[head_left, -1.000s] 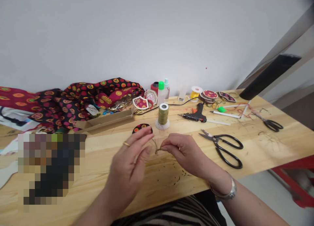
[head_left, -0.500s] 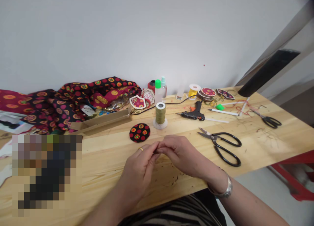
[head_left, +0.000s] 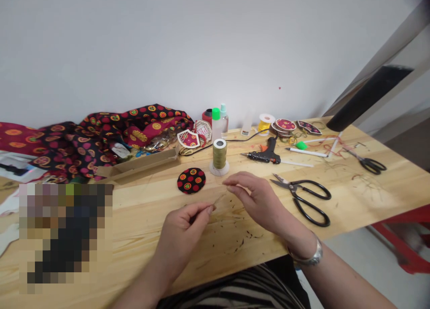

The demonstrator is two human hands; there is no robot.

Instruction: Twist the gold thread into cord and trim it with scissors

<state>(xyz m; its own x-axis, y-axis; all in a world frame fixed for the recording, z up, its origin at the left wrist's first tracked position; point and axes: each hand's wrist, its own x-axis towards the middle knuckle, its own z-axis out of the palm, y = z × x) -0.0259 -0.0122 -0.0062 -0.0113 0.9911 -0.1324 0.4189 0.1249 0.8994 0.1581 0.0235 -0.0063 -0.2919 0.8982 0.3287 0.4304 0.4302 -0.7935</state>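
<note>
My left hand (head_left: 186, 226) is closed in a pinch on a thin, light olive-brown thread (head_left: 219, 199), which slants up from its fingertips toward my right hand (head_left: 251, 197). Thumb and fingers of that right hand are drawn together near the thread's other end; what lies between them is too fine to make out for certain. Just beyond my hands stands a spool of olive thread (head_left: 220, 156). To its left a round, dark fabric-covered disc (head_left: 191, 180) with red and orange flowers lies flat. Large black-handled scissors (head_left: 295, 192) rest partly open beside my right hand.
Behind lie a black glue gun (head_left: 267, 153), a bottle with a green cap (head_left: 216, 123), a yellow spool (head_left: 266, 123) and smaller scissors (head_left: 369, 165). Patterned cloth (head_left: 83, 143) and a long cardboard box (head_left: 144, 168) fill the back left. Dark scraps dot the wooden tabletop (head_left: 141, 219).
My hands were together and have moved apart. My left hand went down a little, my right hand went slightly up and right, and the thread now shows between them.
</note>
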